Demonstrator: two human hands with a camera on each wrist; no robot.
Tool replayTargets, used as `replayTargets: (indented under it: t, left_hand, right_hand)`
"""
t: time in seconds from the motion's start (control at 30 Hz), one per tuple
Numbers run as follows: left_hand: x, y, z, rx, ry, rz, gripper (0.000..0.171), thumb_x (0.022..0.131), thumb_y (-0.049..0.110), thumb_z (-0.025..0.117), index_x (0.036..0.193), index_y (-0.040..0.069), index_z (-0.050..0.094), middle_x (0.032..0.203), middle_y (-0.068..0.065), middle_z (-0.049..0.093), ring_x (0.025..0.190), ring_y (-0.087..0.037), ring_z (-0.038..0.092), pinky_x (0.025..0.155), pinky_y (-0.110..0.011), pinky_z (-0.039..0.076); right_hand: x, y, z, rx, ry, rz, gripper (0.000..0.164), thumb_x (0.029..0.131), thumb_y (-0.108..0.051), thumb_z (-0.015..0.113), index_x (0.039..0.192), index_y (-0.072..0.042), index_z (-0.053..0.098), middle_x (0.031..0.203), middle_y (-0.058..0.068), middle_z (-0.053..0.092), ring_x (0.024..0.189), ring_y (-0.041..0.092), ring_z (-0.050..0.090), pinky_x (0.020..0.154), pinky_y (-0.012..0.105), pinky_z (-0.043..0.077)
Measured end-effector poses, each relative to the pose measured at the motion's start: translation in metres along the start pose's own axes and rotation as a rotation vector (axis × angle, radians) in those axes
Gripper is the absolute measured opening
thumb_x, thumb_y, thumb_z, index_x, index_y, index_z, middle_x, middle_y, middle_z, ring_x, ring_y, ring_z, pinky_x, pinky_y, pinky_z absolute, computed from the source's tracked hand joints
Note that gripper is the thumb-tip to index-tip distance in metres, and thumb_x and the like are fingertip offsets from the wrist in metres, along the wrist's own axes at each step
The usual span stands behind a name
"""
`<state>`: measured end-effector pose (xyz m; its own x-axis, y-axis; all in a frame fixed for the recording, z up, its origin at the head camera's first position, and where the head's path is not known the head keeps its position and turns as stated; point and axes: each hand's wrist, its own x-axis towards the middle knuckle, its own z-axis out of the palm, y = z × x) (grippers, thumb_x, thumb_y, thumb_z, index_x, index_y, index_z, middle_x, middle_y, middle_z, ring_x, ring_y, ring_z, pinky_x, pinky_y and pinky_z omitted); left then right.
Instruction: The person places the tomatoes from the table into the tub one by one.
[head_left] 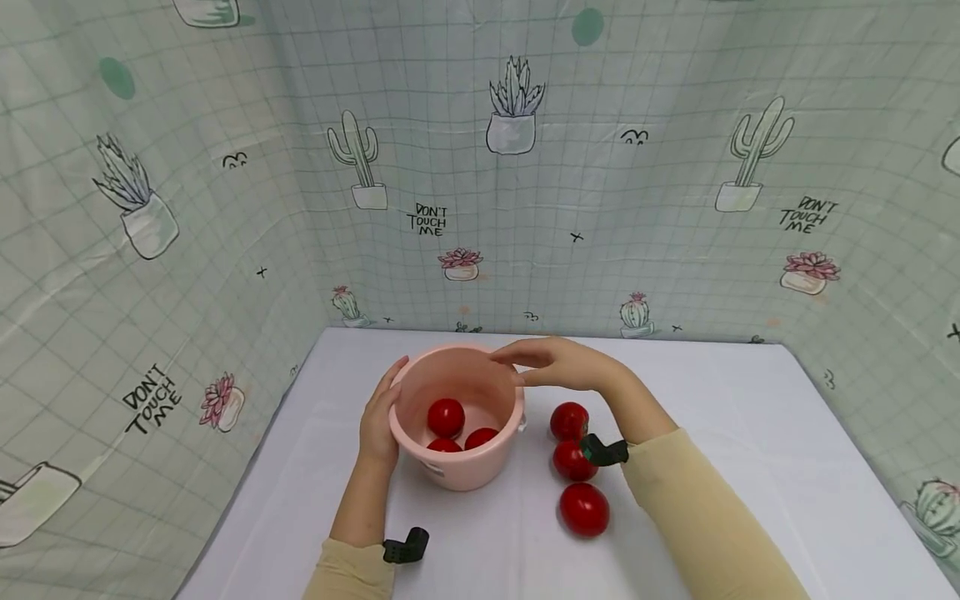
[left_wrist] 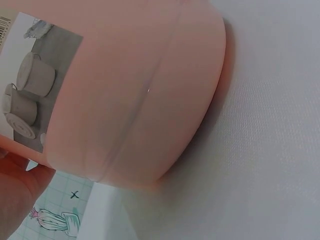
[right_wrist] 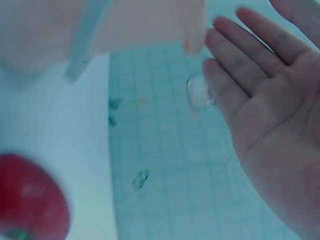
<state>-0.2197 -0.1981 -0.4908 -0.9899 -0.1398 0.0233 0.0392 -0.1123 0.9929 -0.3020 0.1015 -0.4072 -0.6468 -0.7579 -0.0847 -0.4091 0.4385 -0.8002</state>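
Three red tomatoes [head_left: 446, 417] lie inside the pink bucket [head_left: 472, 473]; the near rim hides the lower parts of two, and only the third shows nearly whole. Three more tomatoes [head_left: 585, 509] stand in a row on the white table [head_left: 712, 392] to the bucket's right, the middle one partly covered by the black wrist device [head_left: 606, 451] on the right arm. The right wrist view is blurred: a tomato with a green patch is cut off at its left edge, and a pale bar [right_wrist: 85, 45] crosses the bucket there, too smeared to identify surely. In the left wrist view the bucket runs out of frame, and its picture label [left_wrist: 50, 80] is cropped, with part of a barcode showing. The left hand [head_left: 380, 417] grips the bucket's left side, thumb at the rim and fingers along the outer wall; its own wrist camera catches only a slice of it. The right hand [head_left: 566, 364] is over the bucket's far right rim, fingers extended and close together, thumb apart from them, palm bare in its wrist view; whether its fingertips touch the rim cannot be told. Both sleeves [head_left: 705, 508] leave the head view at the bottom.
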Motion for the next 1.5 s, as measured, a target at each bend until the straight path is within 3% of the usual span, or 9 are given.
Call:
replayTargets:
  t: [0.17,0.53,0.9,1.2,1.5]
  left_hand:
    - [0.0,0.0,-0.001,-0.005,-0.005,0.01,0.046,0.102,0.029,0.032,0.144,0.036,0.048,0.156,0.009,0.042,0.146,-0.01,0.032,0.121,-0.045,0.028]
    - [-0.002,0.0,-0.001,-0.012,-0.002,0.007,0.046,0.103,0.028,0.031,0.145,0.035,0.048,0.153,0.013,0.043,0.145,-0.011,0.032,0.121,-0.044,0.028]
    - [-0.002,0.0,0.001,-0.03,0.002,-0.004,0.045,0.103,0.028,0.031,0.144,0.036,0.048,0.152,0.015,0.044,0.144,-0.009,0.034,0.12,-0.042,0.03]
    - [-0.001,-0.002,0.0,-0.047,-0.007,0.011,0.046,0.103,0.027,0.031,0.147,0.03,0.046,0.155,0.008,0.042,0.147,-0.014,0.031,0.122,-0.045,0.027]
    - [0.0,-0.002,0.001,-0.046,-0.015,0.022,0.047,0.103,0.027,0.03,0.147,0.03,0.046,0.155,0.008,0.042,0.147,-0.014,0.031,0.122,-0.045,0.026]
  right_hand:
    - [-0.032,0.029,0.004,0.063,0.131,0.05,0.053,0.093,-0.041,0.065,0.143,-0.034,0.05,0.146,-0.014,0.051,0.141,0.02,0.045,0.112,0.052,0.041]
    - [-0.075,0.091,0.037,0.166,0.296,0.107,0.066,0.091,-0.032,0.069,0.15,-0.029,0.04,0.159,0.0,0.038,0.15,0.033,0.026,0.115,0.063,0.027]
    - [-0.084,0.13,0.06,0.199,0.311,0.134,0.069,0.091,-0.031,0.068,0.152,-0.02,0.038,0.159,0.008,0.037,0.15,0.039,0.024,0.116,0.06,0.027]
    - [-0.082,0.138,0.065,0.223,0.312,0.152,0.067,0.092,-0.032,0.068,0.151,-0.019,0.04,0.158,0.01,0.037,0.149,0.037,0.027,0.117,0.056,0.029]
    - [-0.083,0.142,0.064,0.185,0.326,0.156,0.063,0.096,-0.033,0.063,0.151,-0.015,0.04,0.153,0.014,0.044,0.14,0.037,0.043,0.111,0.054,0.04]
